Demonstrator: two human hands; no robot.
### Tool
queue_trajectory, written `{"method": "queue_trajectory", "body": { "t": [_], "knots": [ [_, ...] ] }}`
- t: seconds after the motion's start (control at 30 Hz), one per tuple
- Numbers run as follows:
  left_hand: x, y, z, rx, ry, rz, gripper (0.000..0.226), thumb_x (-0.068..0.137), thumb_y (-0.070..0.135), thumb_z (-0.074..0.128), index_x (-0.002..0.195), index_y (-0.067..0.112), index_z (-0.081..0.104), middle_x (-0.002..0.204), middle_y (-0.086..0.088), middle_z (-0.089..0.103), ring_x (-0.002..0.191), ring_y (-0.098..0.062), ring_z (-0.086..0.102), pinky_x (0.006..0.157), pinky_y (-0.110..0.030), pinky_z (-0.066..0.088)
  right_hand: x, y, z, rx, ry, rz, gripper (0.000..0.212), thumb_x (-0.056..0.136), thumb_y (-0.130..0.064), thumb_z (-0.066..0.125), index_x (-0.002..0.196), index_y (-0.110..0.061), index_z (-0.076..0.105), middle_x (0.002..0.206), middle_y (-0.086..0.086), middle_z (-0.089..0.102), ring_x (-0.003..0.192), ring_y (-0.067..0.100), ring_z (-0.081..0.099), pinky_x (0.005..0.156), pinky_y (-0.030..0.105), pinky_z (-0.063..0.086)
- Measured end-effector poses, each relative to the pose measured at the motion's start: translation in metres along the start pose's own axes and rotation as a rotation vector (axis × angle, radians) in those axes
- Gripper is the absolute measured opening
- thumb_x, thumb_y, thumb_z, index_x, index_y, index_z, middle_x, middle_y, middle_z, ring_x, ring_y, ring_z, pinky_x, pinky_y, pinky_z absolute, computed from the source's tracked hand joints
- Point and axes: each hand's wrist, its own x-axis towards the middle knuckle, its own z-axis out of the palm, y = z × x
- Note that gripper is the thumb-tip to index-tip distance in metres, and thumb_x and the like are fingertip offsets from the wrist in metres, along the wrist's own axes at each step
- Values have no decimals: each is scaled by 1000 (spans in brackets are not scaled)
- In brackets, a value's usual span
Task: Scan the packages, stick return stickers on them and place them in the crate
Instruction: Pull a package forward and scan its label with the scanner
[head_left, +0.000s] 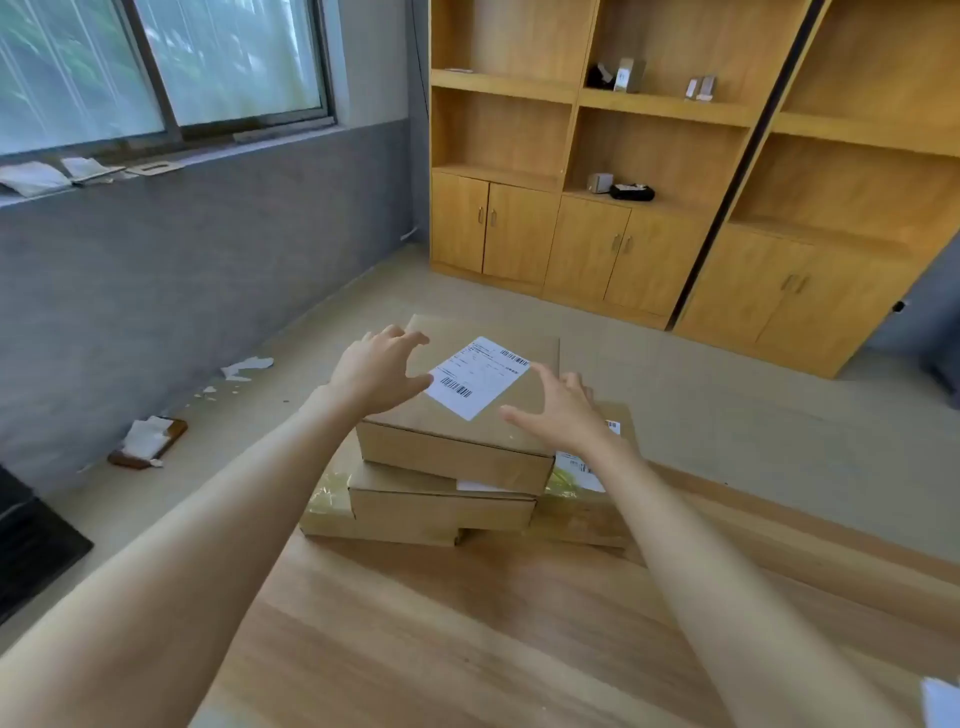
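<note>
Hovering, perhaps touching top box (457, 460): left hand (375, 375), right hand (565, 413).

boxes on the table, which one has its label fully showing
The top box, between the left hand and right hand: its white label lies fully exposed; labels on the lower boxes are mostly covered.

A grey wall (208, 249) is seen on the left beneath a daylit window (156, 67). Wooden shelving (571, 156) with cupboard doors is set opposite. The beige floor (727, 405) is littered with paper scraps (247, 366).
</note>
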Motion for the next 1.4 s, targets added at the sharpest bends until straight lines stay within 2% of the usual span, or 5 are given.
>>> {"method": "queue_trajectory", "body": {
  "t": [0.4,0.73,0.87,1.07,1.4],
  "knots": [
    [24,-27,35,-199,-495,-250,93,71,58,71,146,30,23,148,-9,34,133,-28,37,107,-43,35,24,13,30,100,-216,188,110,68,-68,65,150,-33,2,156,23,6,143,32,21,111,48,28],
    [11,19,20,-197,-454,-219,79,70,56,73,135,29,38,134,-8,42,126,-27,37,95,-38,37,-8,39,7,184,-129,194,110,63,-68,69,149,-36,7,155,15,14,140,27,28,105,43,32],
    [-4,74,9,-255,-364,-135,77,74,51,73,137,26,37,90,9,36,128,-31,33,82,-34,29,-38,67,-25,180,-15,217,111,59,-67,70,147,-40,9,149,12,22,135,26,35,99,40,37],
    [-43,160,17,-349,-335,3,81,72,49,75,138,22,36,79,17,20,122,-29,38,93,-37,39,-111,132,-63,169,78,306,113,54,-69,70,146,-41,10,146,10,26,129,28,42,103,43,40],
    [-145,269,74,-354,-467,93,84,73,51,74,141,22,33,133,-9,40,127,-33,37,100,-40,37,-254,235,-56,219,86,439,111,58,-63,74,146,-40,12,154,9,18,143,20,20,107,41,29]
  ]
}}
